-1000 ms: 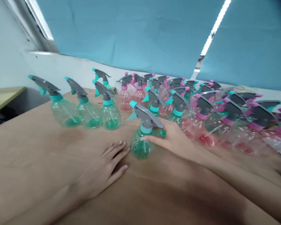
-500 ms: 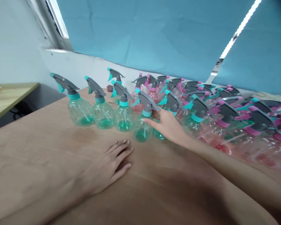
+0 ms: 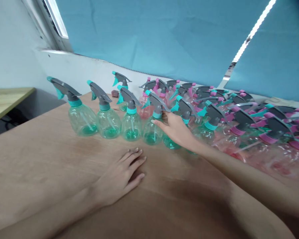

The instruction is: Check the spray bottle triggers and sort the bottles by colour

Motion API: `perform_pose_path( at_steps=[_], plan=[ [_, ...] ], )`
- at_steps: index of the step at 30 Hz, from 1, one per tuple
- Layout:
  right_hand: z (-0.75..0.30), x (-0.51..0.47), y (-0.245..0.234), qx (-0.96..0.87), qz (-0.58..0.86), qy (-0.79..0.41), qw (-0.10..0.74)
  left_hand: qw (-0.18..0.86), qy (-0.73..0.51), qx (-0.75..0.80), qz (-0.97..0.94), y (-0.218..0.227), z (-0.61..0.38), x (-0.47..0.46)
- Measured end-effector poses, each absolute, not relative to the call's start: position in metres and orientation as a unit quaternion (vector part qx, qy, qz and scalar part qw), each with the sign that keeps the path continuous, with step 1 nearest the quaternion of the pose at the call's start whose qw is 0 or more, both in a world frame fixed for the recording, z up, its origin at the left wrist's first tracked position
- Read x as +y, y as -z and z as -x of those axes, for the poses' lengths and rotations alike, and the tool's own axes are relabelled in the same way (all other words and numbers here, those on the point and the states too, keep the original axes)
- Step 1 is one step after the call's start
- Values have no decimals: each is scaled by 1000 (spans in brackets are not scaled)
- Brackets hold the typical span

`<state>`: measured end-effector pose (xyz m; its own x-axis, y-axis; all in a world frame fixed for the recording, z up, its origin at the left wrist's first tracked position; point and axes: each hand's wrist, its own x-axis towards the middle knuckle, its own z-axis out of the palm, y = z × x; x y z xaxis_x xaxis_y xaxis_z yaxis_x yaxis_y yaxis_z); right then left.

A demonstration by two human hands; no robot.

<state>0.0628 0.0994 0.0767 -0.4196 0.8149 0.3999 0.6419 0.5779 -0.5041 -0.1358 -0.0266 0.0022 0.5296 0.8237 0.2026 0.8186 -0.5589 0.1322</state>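
My right hand (image 3: 174, 130) is wrapped round a clear green spray bottle (image 3: 151, 130) with a grey trigger head and teal collar. That bottle stands at the right end of a row of three like bottles (image 3: 107, 120) on the brown table (image 3: 45, 166). My left hand (image 3: 121, 176) lies flat on the table in front of the row, fingers stretched out, holding nothing.
To the right stands a dense crowd of green and pink spray bottles (image 3: 239, 122), running to the table's far right. A lone green bottle (image 3: 121, 83) stands behind the row. A white wall and blue blinds (image 3: 151, 36) lie behind. A lower wooden desk (image 3: 7, 99) is at left.
My right hand has slid the green bottle away from me and left, from the open table into line with the row. My left hand has stayed flat in place.
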Motion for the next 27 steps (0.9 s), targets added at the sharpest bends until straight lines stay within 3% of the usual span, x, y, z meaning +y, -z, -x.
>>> perform_pose_path(
  at_steps=[12,19,27],
  plan=[
    [-123,37,-94,-815,459,-189,298,28,-123,464,-877,-3,125,-19],
    [-155,46,-92,-767,560,-103,294,59,-157,425,-889,1,106,-11],
    [-129,68,-80,-762,571,-114,284,124,-185,403,-888,-7,90,-7]
  ],
)
